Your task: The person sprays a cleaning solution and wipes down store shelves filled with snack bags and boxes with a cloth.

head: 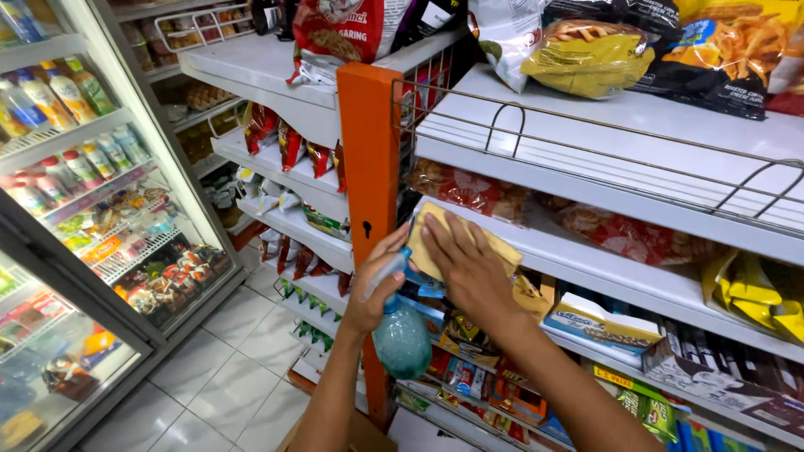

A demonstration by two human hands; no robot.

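My left hand (375, 285) grips the neck of a clear teal spray bottle (402, 336), its nozzle pointed up toward the shelf. My right hand (467, 261) lies flat on a yellow cloth (494, 244), pressing it against the front edge of a white shelf (586, 266). The cloth sits just right of the orange shelf upright (370, 167). Packets of snacks lie on the shelf behind the cloth.
White shelves with wire rails (586, 151) hold snack bags above and boxed goods (599, 322) below. A glass-door drinks cooler (92, 209) stands on the left. Grey floor tiles (226, 368) run between cooler and shelves.
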